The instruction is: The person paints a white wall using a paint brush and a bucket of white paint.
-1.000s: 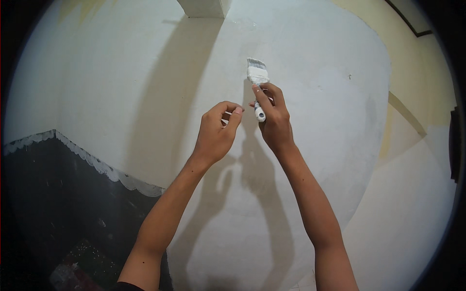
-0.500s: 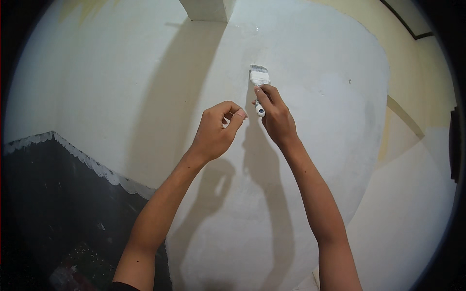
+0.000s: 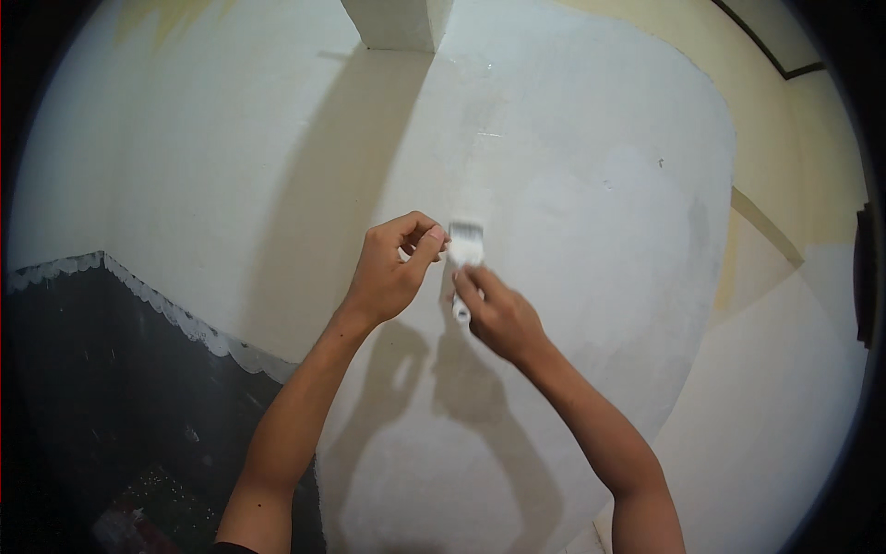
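Observation:
My right hand (image 3: 503,319) grips a paintbrush (image 3: 466,240) coated in white paint, slightly blurred, with its bristles pointing up against the pale wall (image 3: 600,231). My left hand (image 3: 388,272) is just left of the brush, raised to the wall, its fingers curled and pinched around something too small to make out. Shadows of both arms fall on the wall below my hands.
A boxy white projection (image 3: 392,23) juts from the wall overhead. A dark painted area (image 3: 138,379) with a scalloped white border fills the lower left. A cream wall section (image 3: 766,138) is at the right, with a dark frame (image 3: 784,74) above and a dark object (image 3: 863,277) at the edge.
My right hand and the brush have moved well down the wall and slightly left. My left hand has shifted a little left and lower, keeping its curled shape.

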Demonstrator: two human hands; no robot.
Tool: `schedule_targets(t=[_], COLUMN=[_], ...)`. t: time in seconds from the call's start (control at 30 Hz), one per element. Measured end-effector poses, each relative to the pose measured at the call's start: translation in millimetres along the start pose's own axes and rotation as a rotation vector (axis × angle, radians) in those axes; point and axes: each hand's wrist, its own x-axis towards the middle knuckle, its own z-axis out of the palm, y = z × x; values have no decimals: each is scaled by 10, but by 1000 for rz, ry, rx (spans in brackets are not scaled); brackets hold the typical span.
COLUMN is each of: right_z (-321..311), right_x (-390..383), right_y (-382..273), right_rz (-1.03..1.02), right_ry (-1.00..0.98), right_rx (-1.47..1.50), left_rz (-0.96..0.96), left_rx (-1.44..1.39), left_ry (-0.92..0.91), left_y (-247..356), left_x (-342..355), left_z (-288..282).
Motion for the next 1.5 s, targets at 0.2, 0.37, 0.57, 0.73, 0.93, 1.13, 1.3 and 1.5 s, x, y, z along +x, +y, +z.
schedule_targets(t=[0.2, 0.37, 0.57, 0.73, 0.93, 1.13, 1.3, 1.5], right_z=[-254, -352, -84, 62, -165, -332, 30, -38], right_x=[309, 929, 818, 34, -84, 726, 249, -496], right_y=[139, 740, 685, -41, -182, 398, 198, -502], right_rz=[48, 44, -6, -102, -100, 19, -96, -51], right_ry=[156, 303, 224, -70, -95, 216, 5, -210], right_rx=[0, -29, -45, 28, 108, -5, -151, 210], left_rz=[-60, 47, 97, 61, -19, -28, -49, -121], left_rx=[-122, -39, -3, -44, -128, -202, -193, -211], left_ry=[0, -22, -25, -28, -29, 6, -30, -71], left_y=[61, 152, 157, 70, 31, 27, 76, 75], left_x=[29, 278, 452, 222, 104, 107, -58, -200], left_z=[-82, 108, 115, -125, -318, -269, -233, -340])
